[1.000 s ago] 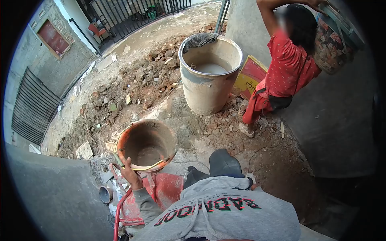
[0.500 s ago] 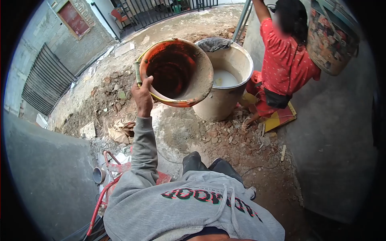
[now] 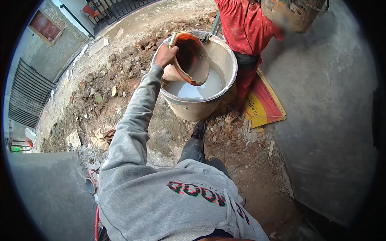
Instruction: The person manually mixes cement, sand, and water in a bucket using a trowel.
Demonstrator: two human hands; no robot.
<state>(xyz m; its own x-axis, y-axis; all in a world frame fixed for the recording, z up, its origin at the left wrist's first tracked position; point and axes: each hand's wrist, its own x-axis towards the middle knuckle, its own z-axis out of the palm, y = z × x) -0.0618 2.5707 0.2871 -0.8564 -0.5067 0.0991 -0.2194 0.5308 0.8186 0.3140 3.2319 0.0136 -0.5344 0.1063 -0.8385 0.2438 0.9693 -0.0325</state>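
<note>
My left hand [image 3: 166, 55] is closed round the green grip on the handle of an orange, dirt-caked bucket [image 3: 200, 66]. The bucket is tilted on its side, its mouth facing right and toward me. It hangs inside the mouth of a large pale drum [image 3: 181, 108], low over the cloudy water [image 3: 211, 86] in it. Dark plastic sheeting [image 3: 203, 35] lies over the drum's far rim. My right hand is out of view.
A person in red [image 3: 249, 28] stands just right of the drum with a dirty bucket [image 3: 295, 14] held at shoulder height. A yellow and red board [image 3: 263, 102] leans by the grey wall [image 3: 321, 120]. Rubble [image 3: 100, 94] covers the ground to the left; a red wheelbarrow frame [image 3: 96, 221] is lower left.
I have stepped closer to the drum, and my left hand has carried the orange bucket over and down into its mouth. The other person's bucket has gone higher in view.
</note>
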